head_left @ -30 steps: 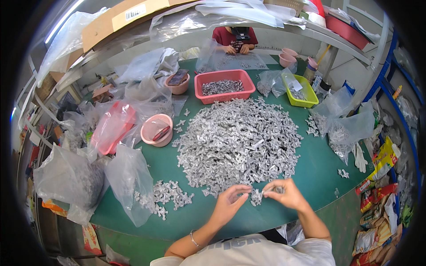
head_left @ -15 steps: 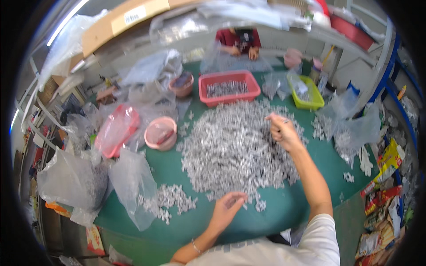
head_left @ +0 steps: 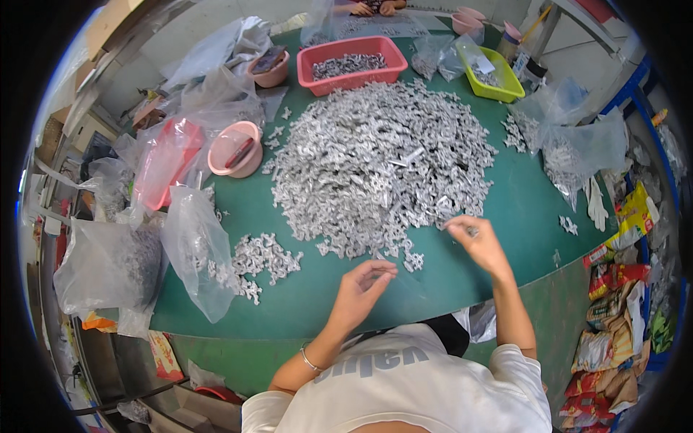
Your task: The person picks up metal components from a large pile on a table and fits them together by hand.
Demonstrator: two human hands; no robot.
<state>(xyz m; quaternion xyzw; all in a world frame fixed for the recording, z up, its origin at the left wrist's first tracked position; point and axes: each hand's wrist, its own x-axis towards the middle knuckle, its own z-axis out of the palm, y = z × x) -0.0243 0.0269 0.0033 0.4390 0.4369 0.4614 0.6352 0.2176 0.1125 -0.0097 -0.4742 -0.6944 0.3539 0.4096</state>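
Green-topped table (head_left: 505, 209) fills most of the view, curved near edge. Pale wall (head_left: 188, 22) at far left behind it. Metal shelving (head_left: 50, 195) runs down the left side, with cardboard (head_left: 108, 18) on the upper level. Blue metal rack (head_left: 635, 86) at far right. Right of the table, the floor is covered with colourful packets (head_left: 613, 325). Dark floor (head_left: 209, 361) under the near table edge, with a red object (head_left: 216, 393) on it. Light is even and bright, no hard shadows.
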